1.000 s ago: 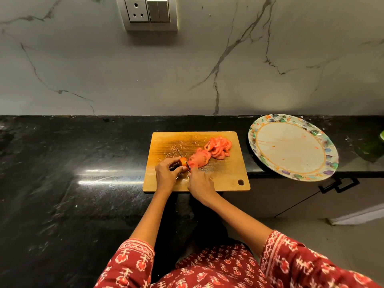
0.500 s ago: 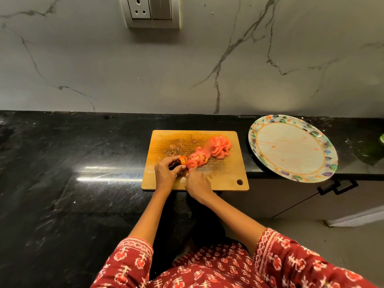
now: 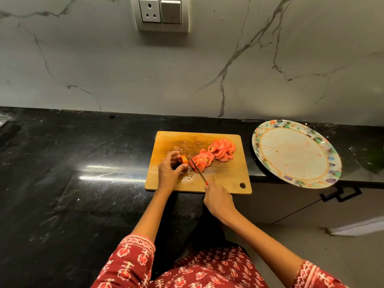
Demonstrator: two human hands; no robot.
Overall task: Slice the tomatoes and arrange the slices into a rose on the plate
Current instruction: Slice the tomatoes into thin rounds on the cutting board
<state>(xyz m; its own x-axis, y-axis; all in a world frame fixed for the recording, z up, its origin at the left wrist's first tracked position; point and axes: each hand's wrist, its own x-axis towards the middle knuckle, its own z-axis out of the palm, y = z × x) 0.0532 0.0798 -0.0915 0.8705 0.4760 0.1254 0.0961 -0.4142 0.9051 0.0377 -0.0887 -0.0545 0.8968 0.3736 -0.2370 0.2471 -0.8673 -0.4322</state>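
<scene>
A wooden cutting board (image 3: pixel 226 175) lies on the black counter. My left hand (image 3: pixel 169 170) pinches the last small end piece of a tomato (image 3: pixel 184 159) on the board's left side. My right hand (image 3: pixel 218 201) grips a knife (image 3: pixel 197 169) by its handle at the board's near edge, the blade angled up toward the tomato end. A row of cut slices (image 3: pixel 202 161) lies just right of the blade, and a bigger heap of slices (image 3: pixel 223 149) sits further right. The patterned plate (image 3: pixel 330 161) stands to the right with no slices on it.
The black counter (image 3: pixel 72 173) stretches to the left. The plate overhangs the counter's front edge above a cabinet handle (image 3: pixel 340 194). A marble wall with a socket panel (image 3: pixel 162 13) rises behind. A dark green object (image 3: pixel 374 161) sits at the far right edge.
My right hand has drawn back toward me, off the board's near edge, so the knife blade now shows. The left hand stays on the tomato end.
</scene>
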